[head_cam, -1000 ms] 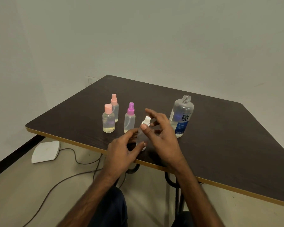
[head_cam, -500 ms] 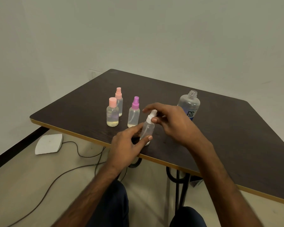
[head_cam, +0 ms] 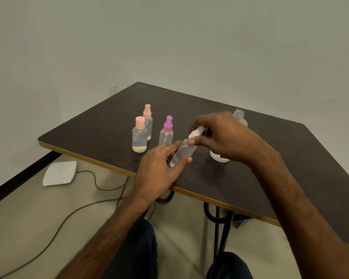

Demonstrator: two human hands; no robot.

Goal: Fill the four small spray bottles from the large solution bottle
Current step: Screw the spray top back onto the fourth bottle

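So the left hand (head_cam: 157,168) is gripping the tilted white-capped spray bottle (head_cam: 182,155) steady — right hand (head_cam: 220,133) is pinching its spray top (head_cam: 195,132), probably unscrewing it for filling.

Two pink caps (head_cam: 140,122); one purple cap (head_cam: 168,124); dark table (head_cam: 240,178).

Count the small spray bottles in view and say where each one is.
4. Pink-capped bottle, pink-topped sprayer behind it, purple-topped sprayer beside them, white-topped bottle tilted in both hands. None seems hidden.
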